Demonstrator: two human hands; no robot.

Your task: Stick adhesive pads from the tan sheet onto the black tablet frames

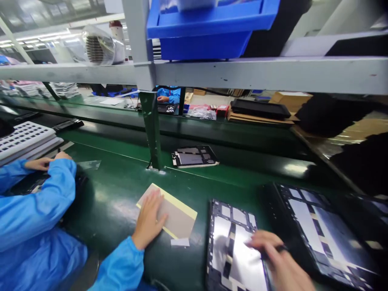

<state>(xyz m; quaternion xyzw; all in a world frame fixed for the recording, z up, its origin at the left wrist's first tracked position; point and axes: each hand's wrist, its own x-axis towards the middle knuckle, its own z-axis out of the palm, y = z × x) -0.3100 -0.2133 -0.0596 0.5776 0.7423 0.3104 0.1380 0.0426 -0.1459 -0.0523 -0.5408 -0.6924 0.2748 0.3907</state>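
two hands are at work on the green desk (121,190). the left hand (149,220), in a blue sleeve, lies flat and spread on a grey card with a yellow edge (177,214), pressing it to the desk and gripping nothing. a small white slip (180,242) lies just beside the card's near corner. the right hand (274,252) is blurred; its fingers are closed round a thin dark tool (280,248) and it rests over the right edge of a tablet back panel (232,242) that lies face up, shiny, straight in front. a second, larger panel in a dark tray (321,230) sits just right of it, tilted. farther off, near the green post (151,129), a third panel (194,156) lies alone. at the left a co-worker in a blue coat (33,210) leans on the desk, one hand (39,163) near a stack of white trays (24,139). overhead a blue bin (209,28) sits on the grey shelf (257,72).
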